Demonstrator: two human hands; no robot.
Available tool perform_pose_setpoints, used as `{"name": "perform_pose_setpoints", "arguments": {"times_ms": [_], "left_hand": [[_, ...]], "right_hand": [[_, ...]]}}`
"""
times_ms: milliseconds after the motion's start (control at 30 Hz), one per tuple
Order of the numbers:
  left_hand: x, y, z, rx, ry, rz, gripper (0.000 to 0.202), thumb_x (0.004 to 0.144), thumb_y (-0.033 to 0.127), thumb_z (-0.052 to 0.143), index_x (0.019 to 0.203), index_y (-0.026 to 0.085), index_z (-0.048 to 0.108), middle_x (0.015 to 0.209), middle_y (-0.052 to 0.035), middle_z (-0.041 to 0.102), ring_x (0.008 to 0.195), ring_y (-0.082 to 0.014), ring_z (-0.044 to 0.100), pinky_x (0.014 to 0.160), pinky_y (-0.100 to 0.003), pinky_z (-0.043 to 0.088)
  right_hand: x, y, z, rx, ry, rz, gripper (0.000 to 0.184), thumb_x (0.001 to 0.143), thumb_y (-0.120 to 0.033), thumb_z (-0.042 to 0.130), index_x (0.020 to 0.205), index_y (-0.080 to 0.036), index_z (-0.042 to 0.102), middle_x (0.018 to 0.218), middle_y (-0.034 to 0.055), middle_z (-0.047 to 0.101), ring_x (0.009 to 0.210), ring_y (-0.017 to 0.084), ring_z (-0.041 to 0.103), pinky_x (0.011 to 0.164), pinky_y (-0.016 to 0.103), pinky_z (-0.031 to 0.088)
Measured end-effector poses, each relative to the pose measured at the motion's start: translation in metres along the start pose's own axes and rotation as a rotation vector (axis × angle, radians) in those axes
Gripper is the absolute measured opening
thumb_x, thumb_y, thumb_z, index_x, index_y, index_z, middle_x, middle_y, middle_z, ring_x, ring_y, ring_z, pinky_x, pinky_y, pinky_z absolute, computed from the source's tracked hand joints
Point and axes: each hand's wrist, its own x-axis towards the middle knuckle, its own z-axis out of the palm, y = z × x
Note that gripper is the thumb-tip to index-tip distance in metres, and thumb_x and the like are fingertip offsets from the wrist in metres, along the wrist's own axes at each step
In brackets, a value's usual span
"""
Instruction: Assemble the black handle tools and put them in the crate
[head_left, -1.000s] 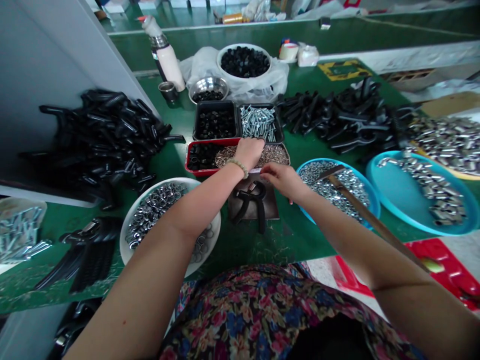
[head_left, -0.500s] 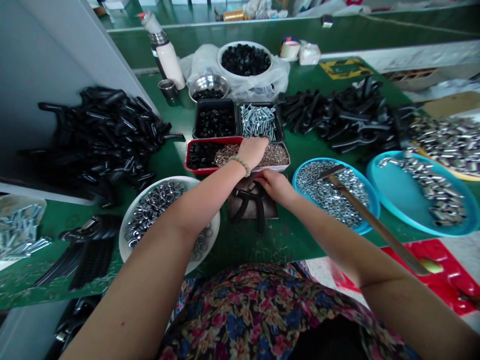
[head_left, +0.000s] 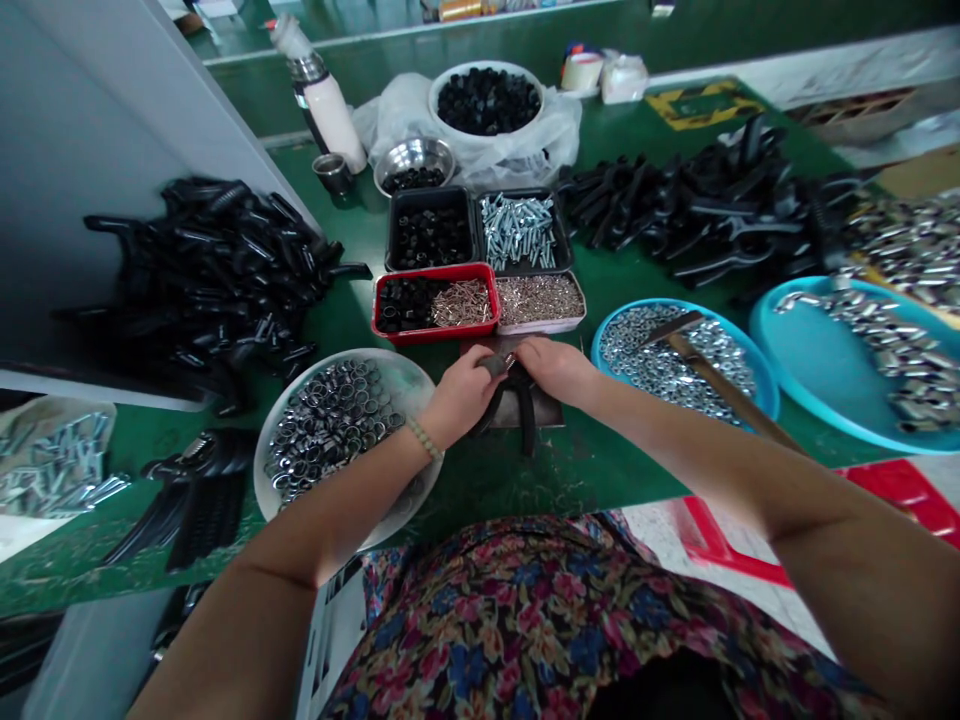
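A black spring clamp lies on a dark metal plate in front of me, its two curved handles pointing toward me. From the right, my right hand is closed on its upper end, fingertips pressed together. My left hand, with a beaded bracelet at the wrist, is closed against the same end from the left. A dark rounded piece shows at its fingers; its kind is unclear. Shiny metal shows between both hands' fingertips. The hands largely cover the clamp's jaws.
Just beyond are a red tray of black caps and copper-coloured pins, a bin of small rivets and a bin of bolts. A bowl of metal rings stands left. A hammer lies across a blue tray of small metal parts.
My left hand has come back from over the small-parts trays to the clamp, beside my right hand. My right hand stays at the clamp's upper end. The view has shifted slightly.
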Motion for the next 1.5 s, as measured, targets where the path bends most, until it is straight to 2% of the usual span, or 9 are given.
{"name": "perform_pose_setpoints", "arguments": {"times_ms": [167,333,467,567,700,867,1067,1400,1500], "left_hand": [[-0.003,0.000,0.011,0.214,-0.016,0.102,0.020,0.094,0.025,0.046,0.096,0.016,0.064,0.101,-0.0086,0.061,0.094,-0.0200,0.058,0.087,-0.033,0.048],[-0.007,0.004,0.006,0.345,-0.074,0.198,0.018,0.092,0.021,0.048,0.091,0.015,0.065,0.104,-0.0100,0.060,0.091,-0.0207,0.056,0.084,-0.034,0.048],[-0.008,0.010,0.002,0.398,-0.195,0.175,0.022,0.094,0.021,0.044,0.089,0.015,0.065,0.106,-0.0084,0.059,0.093,-0.0194,0.055,0.085,-0.031,0.048],[-0.010,0.013,-0.002,0.396,-0.247,0.149,0.027,0.095,0.022,0.041,0.087,0.015,0.065,0.108,-0.0082,0.059,0.096,-0.0195,0.054,0.086,-0.031,0.048],[-0.018,0.014,-0.006,0.323,-0.245,0.158,0.027,0.095,0.026,0.041,0.094,0.015,0.066,0.113,-0.0103,0.059,0.101,-0.0220,0.054,0.089,-0.035,0.049],[-0.024,0.015,-0.005,0.228,-0.272,0.067,0.029,0.096,0.029,0.041,0.111,0.015,0.061,0.112,-0.0102,0.058,0.095,-0.0194,0.060,0.086,-0.033,0.051],[-0.022,0.017,-0.006,0.192,-0.275,0.027,0.025,0.095,0.028,0.043,0.108,0.016,0.060,0.108,-0.0095,0.058,0.090,-0.0199,0.061,0.082,-0.032,0.052],[-0.024,0.013,-0.003,0.173,-0.250,0.053,0.024,0.095,0.027,0.042,0.101,0.016,0.063,0.108,-0.0099,0.059,0.092,-0.0208,0.061,0.081,-0.033,0.053],[-0.022,0.013,-0.003,0.177,-0.251,0.058,0.025,0.095,0.026,0.042,0.096,0.016,0.064,0.107,-0.0106,0.059,0.092,-0.0213,0.062,0.082,-0.034,0.053]], "right_hand": [[-0.003,0.002,-0.005,0.171,-0.021,0.036,0.028,0.093,-0.017,0.040,0.103,-0.010,0.065,0.102,0.0162,0.066,0.093,0.024,0.064,0.078,0.037,0.051],[-0.023,0.014,-0.027,0.616,0.046,0.345,0.038,0.093,-0.029,0.045,0.127,-0.019,0.057,0.114,0.0102,0.069,0.101,0.022,0.065,0.087,0.039,0.053],[-0.080,0.042,-0.045,0.248,0.233,0.585,0.042,0.092,-0.033,0.046,0.127,-0.012,0.056,0.118,0.0169,0.065,0.109,0.028,0.061,0.092,0.044,0.048],[-0.136,0.067,-0.046,-0.120,0.104,0.757,0.035,0.090,-0.036,0.048,0.109,-0.010,0.063,0.101,0.0224,0.067,0.095,0.035,0.063,0.076,0.046,0.048],[-0.180,0.080,-0.035,-0.193,0.020,0.793,0.027,0.090,-0.032,0.045,0.095,-0.013,0.064,0.086,0.0226,0.066,0.073,0.031,0.064,0.059,0.040,0.043],[-0.150,0.025,-0.043,0.059,0.179,0.791,0.042,0.094,-0.034,0.033,0.123,-0.011,0.052,0.094,0.0201,0.067,0.069,0.028,0.065,0.055,0.037,0.046],[-0.084,-0.044,-0.065,0.424,0.135,0.576,0.042,0.097,-0.033,0.032,0.135,-0.020,0.043,0.107,0.0124,0.070,0.087,0.026,0.070,0.068,0.035,0.054],[-0.064,-0.045,-0.068,0.348,0.100,0.616,0.045,0.097,-0.034,0.033,0.137,-0.018,0.043,0.100,0.0134,0.072,0.080,0.027,0.071,0.062,0.035,0.053],[-0.064,-0.045,-0.069,0.342,-0.032,0.601,0.042,0.096,-0.033,0.034,0.130,-0.017,0.051,0.081,0.0103,0.072,0.066,0.026,0.070,0.054,0.033,0.050]]}}
